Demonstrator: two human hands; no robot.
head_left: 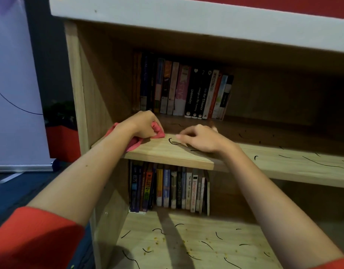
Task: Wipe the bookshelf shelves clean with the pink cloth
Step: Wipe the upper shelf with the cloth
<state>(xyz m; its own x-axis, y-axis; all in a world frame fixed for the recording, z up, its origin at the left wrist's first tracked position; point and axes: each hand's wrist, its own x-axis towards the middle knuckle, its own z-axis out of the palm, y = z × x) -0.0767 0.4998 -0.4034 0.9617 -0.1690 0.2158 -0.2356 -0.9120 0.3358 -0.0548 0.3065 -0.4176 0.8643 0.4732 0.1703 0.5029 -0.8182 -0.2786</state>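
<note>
Nearest us, the lower shelf (186, 220) is lying littered with black strands (207, 245) and yellow crumbs (156, 239), so we are judging most of the wiping undone. On the middle shelf (167, 155), our left hand (142, 125) is gripping the bunched pink cloth (158, 132) at the left end, while our right hand (203, 139) is resting relaxed and empty just beside it, before the books (186, 90).

middle shelf (163, 154): books (184, 90), black strands (322, 164), pink cloth (158, 132) | bottom shelf (235, 235): more books (171, 189), yellow crumbs (156, 240)
</note>
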